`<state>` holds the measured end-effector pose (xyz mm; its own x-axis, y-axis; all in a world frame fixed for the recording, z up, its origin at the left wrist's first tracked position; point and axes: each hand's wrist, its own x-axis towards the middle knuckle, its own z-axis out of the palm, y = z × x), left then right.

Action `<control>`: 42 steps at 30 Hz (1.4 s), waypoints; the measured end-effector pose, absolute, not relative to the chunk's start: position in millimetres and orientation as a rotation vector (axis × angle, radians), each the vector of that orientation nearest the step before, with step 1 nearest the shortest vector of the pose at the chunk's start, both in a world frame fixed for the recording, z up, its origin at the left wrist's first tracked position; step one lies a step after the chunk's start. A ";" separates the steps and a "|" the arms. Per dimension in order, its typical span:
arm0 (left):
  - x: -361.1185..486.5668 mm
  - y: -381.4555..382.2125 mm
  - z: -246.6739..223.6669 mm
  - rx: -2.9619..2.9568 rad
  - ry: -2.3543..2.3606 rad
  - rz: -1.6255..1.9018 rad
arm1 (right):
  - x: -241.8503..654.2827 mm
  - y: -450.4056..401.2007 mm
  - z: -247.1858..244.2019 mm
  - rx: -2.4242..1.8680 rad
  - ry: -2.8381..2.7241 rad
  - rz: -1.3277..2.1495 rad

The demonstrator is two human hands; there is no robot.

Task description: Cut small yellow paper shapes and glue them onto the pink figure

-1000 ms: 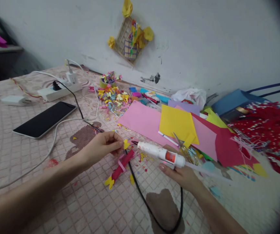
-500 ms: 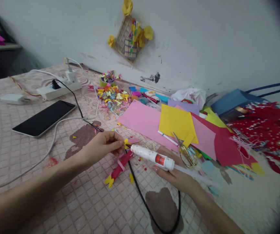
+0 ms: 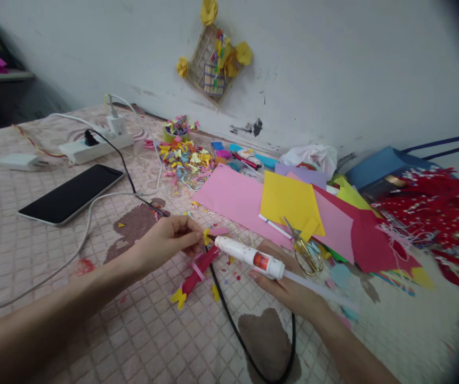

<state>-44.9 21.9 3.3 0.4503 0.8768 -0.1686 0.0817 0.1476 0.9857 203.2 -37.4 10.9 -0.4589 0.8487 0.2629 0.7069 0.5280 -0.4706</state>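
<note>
Between its fingertips, my left hand (image 3: pixel 181 234) pinches a small yellow paper piece (image 3: pixel 206 236). A white glue gun (image 3: pixel 239 253) with a clear glue stick out of its back is held in my right hand (image 3: pixel 283 282), its dark tip touching or very near the yellow piece. Just below lies a crimson paper strip (image 3: pixel 197 273) with a pink band around it and a yellow butterfly shape (image 3: pixel 178 297) at its lower end. A pink paper piece (image 3: pixel 218 231) shows beside the tip. The glue gun's black cable (image 3: pixel 229 314) loops below my right hand.
A phone (image 3: pixel 73 194) and a power strip (image 3: pixel 97 148) with cables are on the left. Paper scraps (image 3: pixel 189 157) lie at the back. Right of centre are coloured sheets (image 3: pixel 289 197), scissors (image 3: pixel 305 250) and a red sparkly bundle (image 3: pixel 437 208). A blue bag (image 3: pixel 377 165) stands behind.
Both hands keep nearly the same pose. The rear of the glue gun has shifted very slightly left.
</note>
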 end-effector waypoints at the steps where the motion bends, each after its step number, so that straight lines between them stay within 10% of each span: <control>1: -44.8 22.0 3.4 1.312 0.963 0.721 | 203.0 -37.2 11.1 -1.265 -2.299 0.401; 42: -45.1 20.4 2.9 1.264 0.946 0.745 | 253.2 44.3 -28.2 -1.442 -1.856 0.182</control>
